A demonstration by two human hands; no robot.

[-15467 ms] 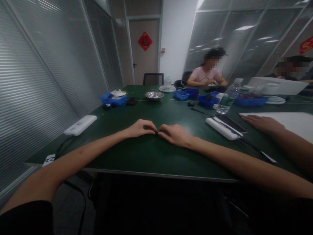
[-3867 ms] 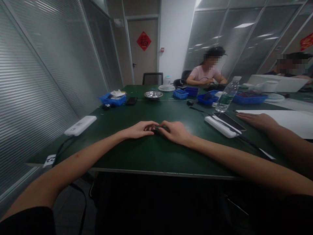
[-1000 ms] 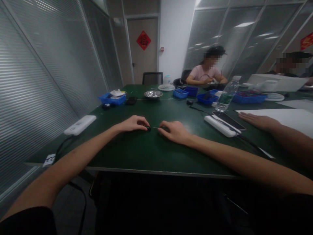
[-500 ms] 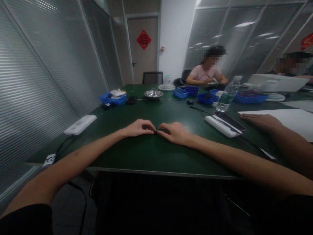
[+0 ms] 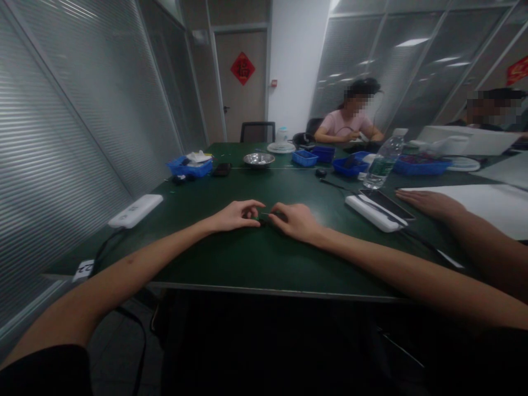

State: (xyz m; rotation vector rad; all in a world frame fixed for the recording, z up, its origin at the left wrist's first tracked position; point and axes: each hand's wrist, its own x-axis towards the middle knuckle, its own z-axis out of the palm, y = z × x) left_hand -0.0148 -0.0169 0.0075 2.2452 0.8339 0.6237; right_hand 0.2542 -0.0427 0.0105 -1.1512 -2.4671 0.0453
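My left hand point(image 5: 235, 214) rests on the dark green table point(image 5: 247, 258), its index finger raised apart from the thumb. A small green piece point(image 5: 256, 218) sits against the thumb and the curled fingers; its kind is too small to make out. Facing it, my right hand point(image 5: 296, 221) is closed in a pinch. From its fingertips a thin grey sliver point(image 5: 265, 214) points left towards the green piece. A small dark spot shows on the table between the hands, too blurred to name.
White power strips point(image 5: 136, 211) lie at left and right. A tilted water bottle point(image 5: 385, 159), a dark phone point(image 5: 388, 203), a metal bowl point(image 5: 259, 160) and blue baskets point(image 5: 190, 166) are further off. Another person's hand point(image 5: 433, 202) lies on white paper at right; someone sits across.
My left index finger has lifted from the thumb, and the green piece now shows. My fingertips have parted slightly. The neighbouring person's hand has shifted a little left.
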